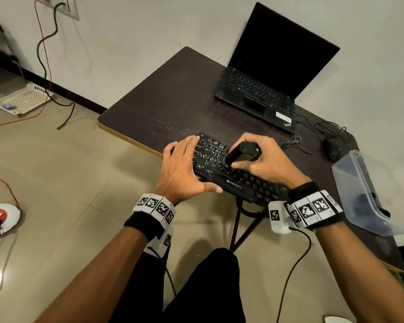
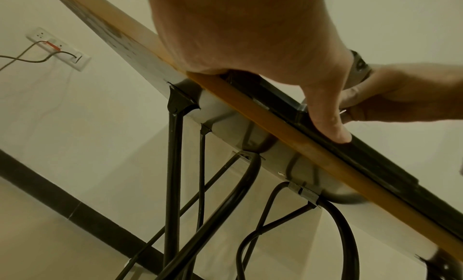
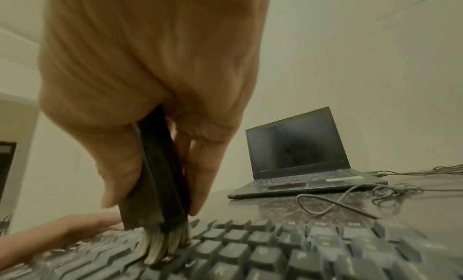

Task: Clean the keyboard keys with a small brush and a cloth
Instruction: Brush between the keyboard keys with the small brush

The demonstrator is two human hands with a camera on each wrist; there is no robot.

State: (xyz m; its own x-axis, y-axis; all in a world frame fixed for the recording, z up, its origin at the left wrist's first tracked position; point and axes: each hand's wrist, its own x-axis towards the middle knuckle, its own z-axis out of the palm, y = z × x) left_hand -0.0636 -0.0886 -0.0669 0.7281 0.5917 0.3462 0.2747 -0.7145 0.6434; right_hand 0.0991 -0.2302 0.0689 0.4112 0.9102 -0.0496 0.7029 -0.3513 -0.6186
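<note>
A black keyboard (image 1: 243,180) lies at the front edge of the dark table (image 1: 168,101). My left hand (image 1: 184,166) rests on its left end, fingers laid over the keys and the thumb (image 2: 325,115) pressed straight against the keyboard's front edge (image 2: 363,159). My right hand (image 1: 266,159) grips a small black brush (image 1: 240,155) held nearly upright. The pale bristles (image 3: 160,244) are splayed on the keys (image 3: 275,250) left of the middle. No cloth shows plainly.
An open black laptop (image 1: 266,85) stands at the table's back. A mouse (image 1: 334,148) and loose cables (image 1: 292,141) lie right of the keyboard. A clear plastic tub (image 1: 369,192) with something dark inside sits at the right edge. Metal table legs (image 2: 172,165) stand below.
</note>
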